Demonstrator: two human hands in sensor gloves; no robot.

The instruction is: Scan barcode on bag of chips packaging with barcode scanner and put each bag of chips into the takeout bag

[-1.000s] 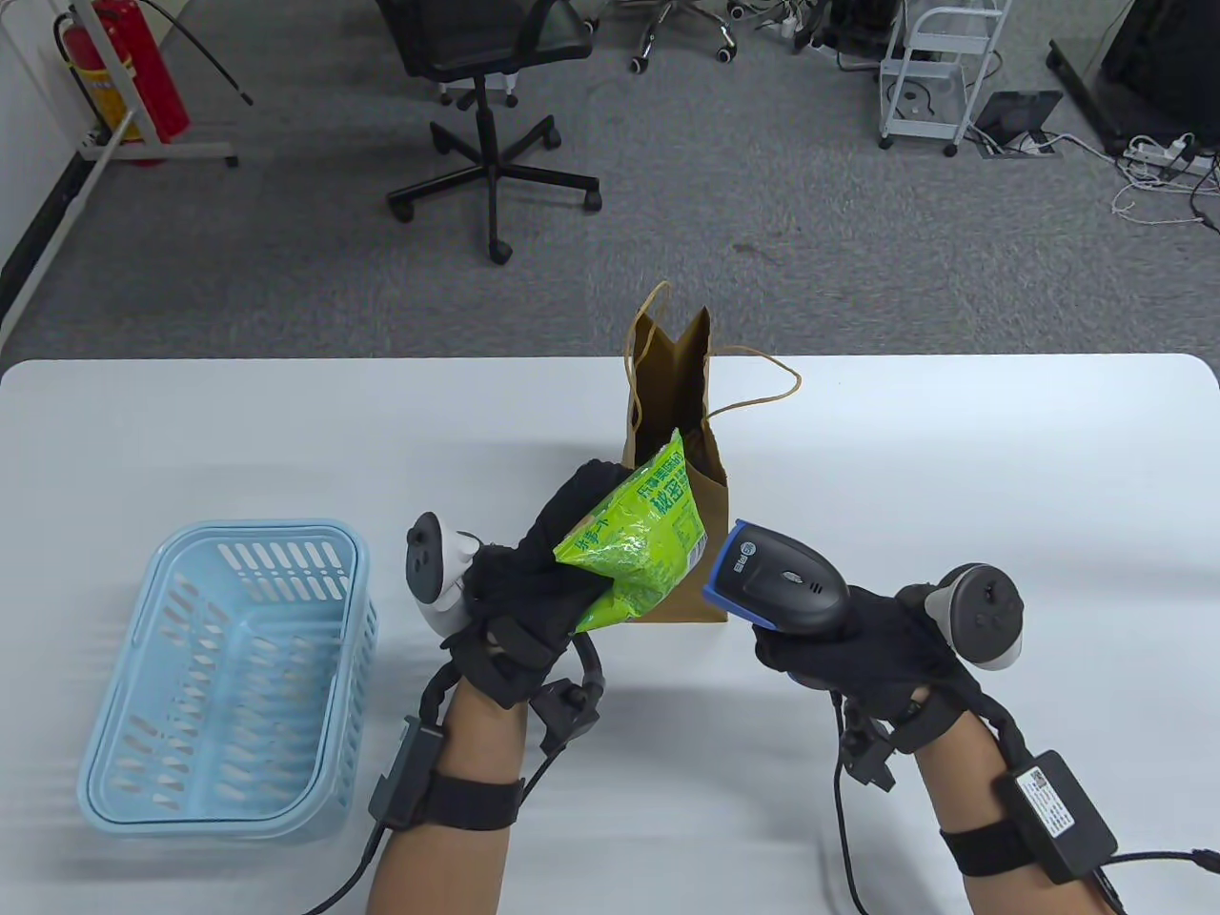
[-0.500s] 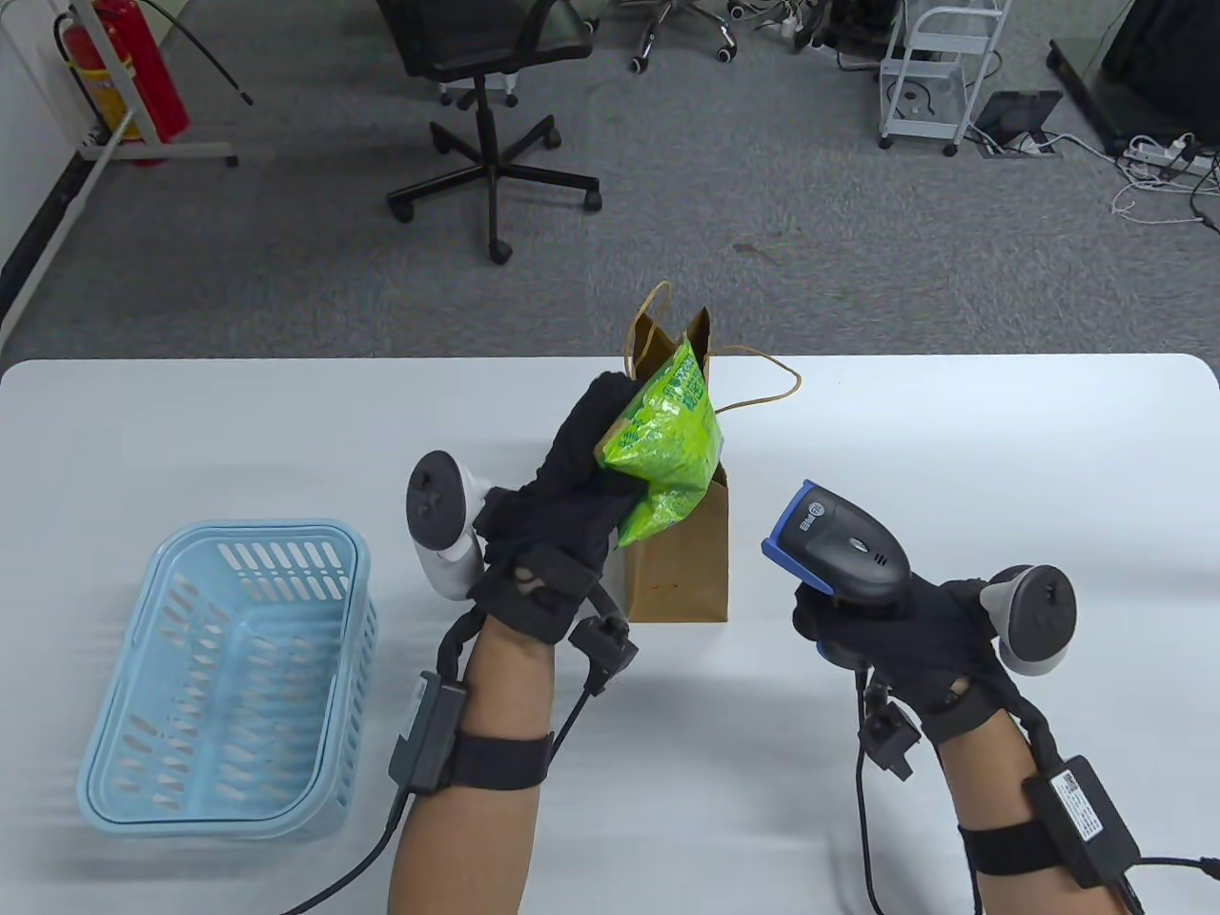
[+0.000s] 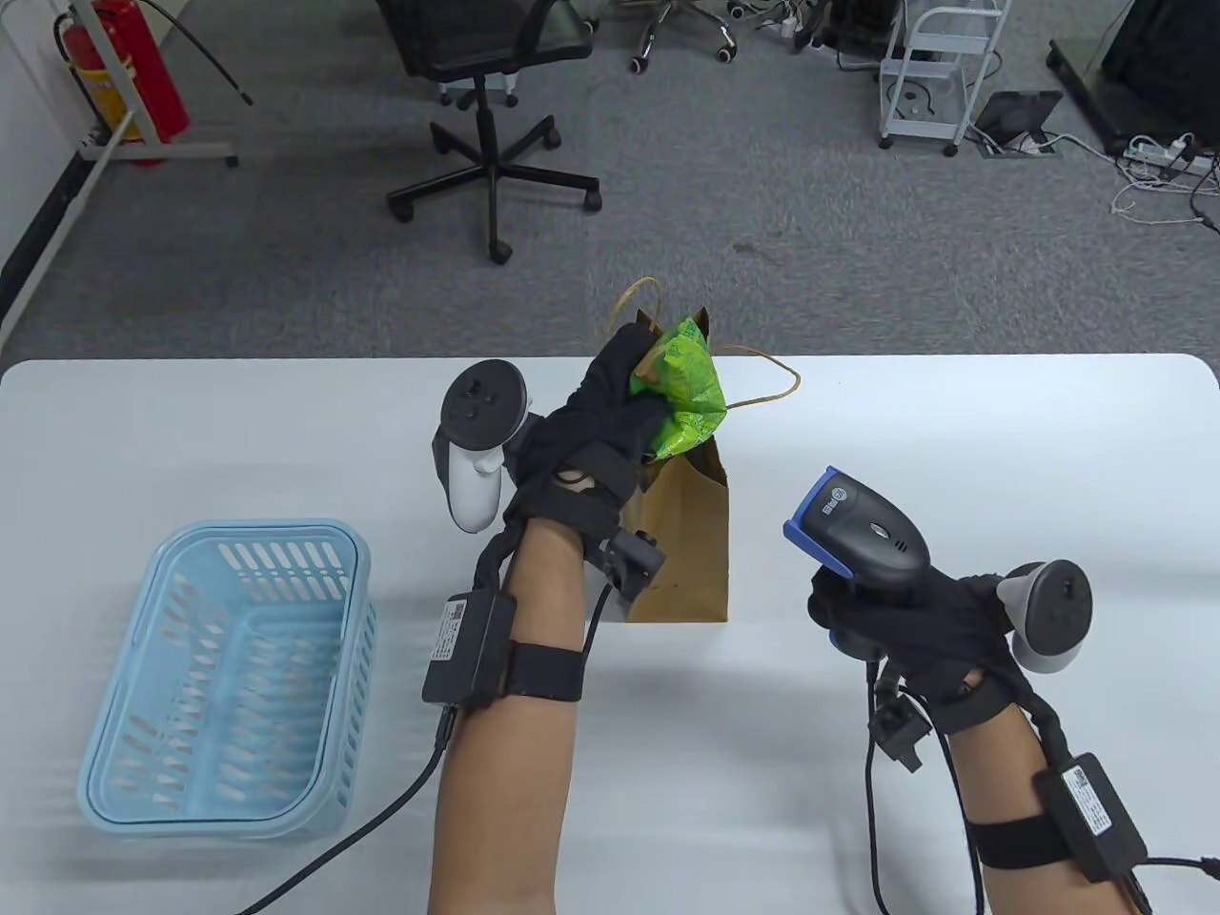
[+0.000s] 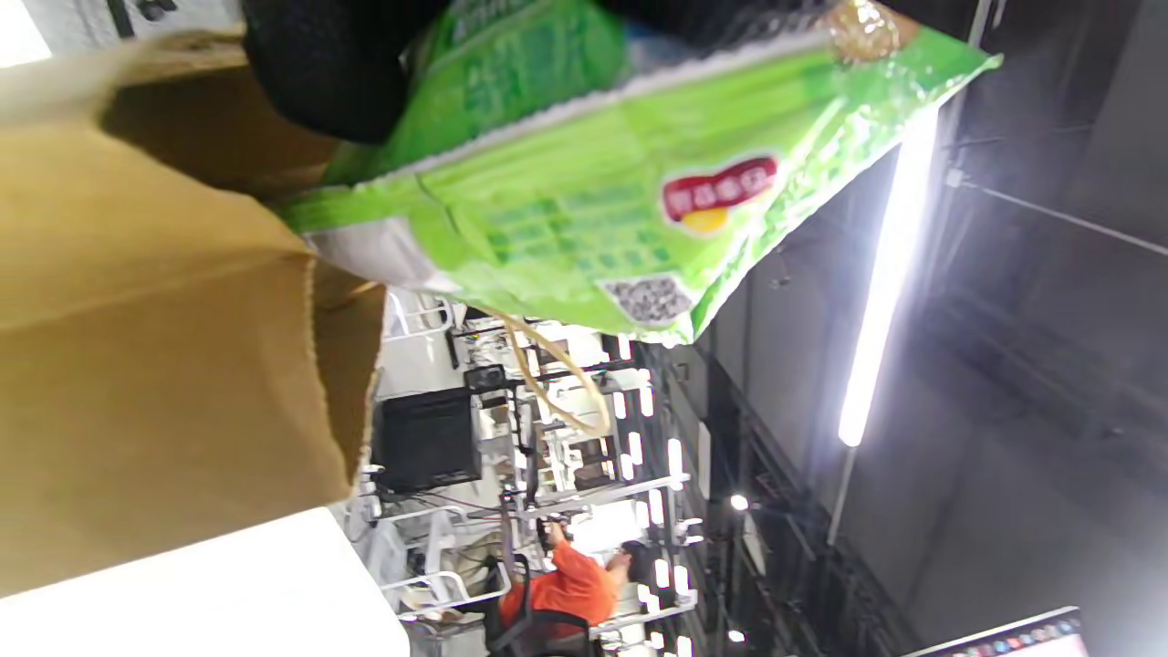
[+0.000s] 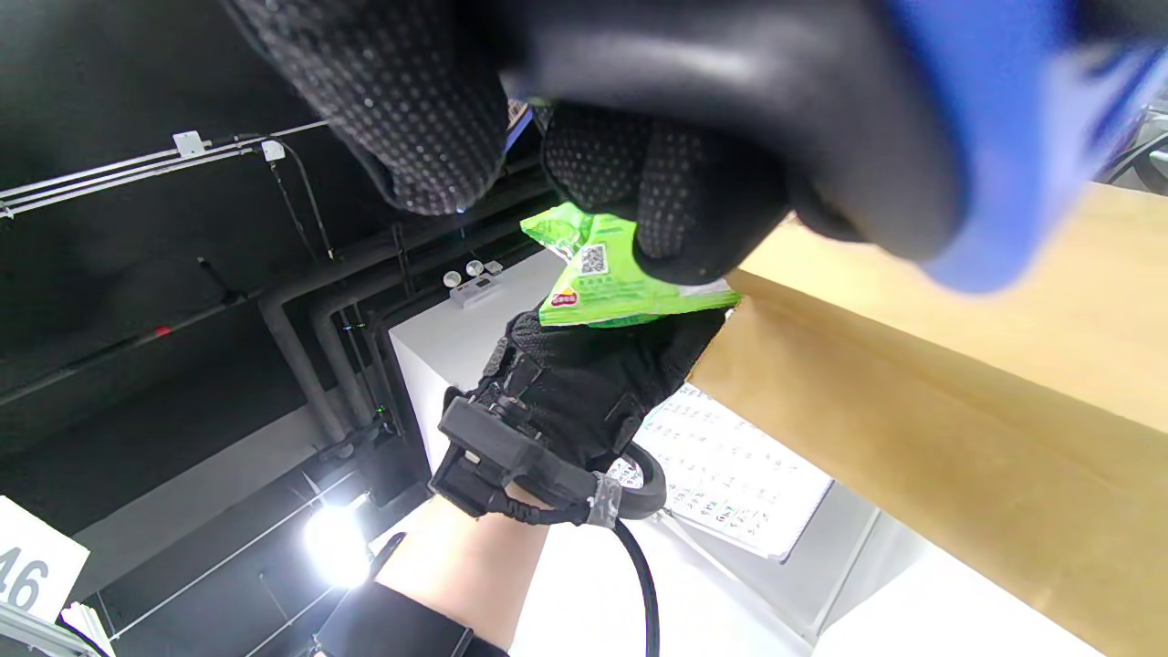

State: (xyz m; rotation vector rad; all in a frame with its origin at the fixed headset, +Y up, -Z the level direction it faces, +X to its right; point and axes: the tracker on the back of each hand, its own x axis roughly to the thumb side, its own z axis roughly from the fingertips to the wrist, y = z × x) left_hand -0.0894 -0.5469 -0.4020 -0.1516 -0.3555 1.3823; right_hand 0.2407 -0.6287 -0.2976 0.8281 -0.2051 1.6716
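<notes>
My left hand (image 3: 610, 400) grips a green bag of chips (image 3: 688, 386) and holds it at the open mouth of the brown paper takeout bag (image 3: 681, 534), which stands upright mid-table. The left wrist view shows the chip bag (image 4: 620, 182) partly over the takeout bag's rim (image 4: 164, 274). To the right of the takeout bag, my right hand (image 3: 896, 620) grips a black and blue barcode scanner (image 3: 858, 529), held above the table with its nose pointing up-left. In the right wrist view the scanner (image 5: 821, 109) fills the top, with the chip bag (image 5: 611, 274) beyond.
A light blue plastic basket (image 3: 229, 677) sits at the front left of the white table (image 3: 1001, 457); nothing shows inside it. The takeout bag's rope handles (image 3: 762, 381) hang loose to the right. Beyond the far edge stand an office chair and a fire extinguisher.
My left hand has lifted the chip bag from in front of the takeout bag up to its mouth. My right hand drew the scanner back to the right, away from the chips.
</notes>
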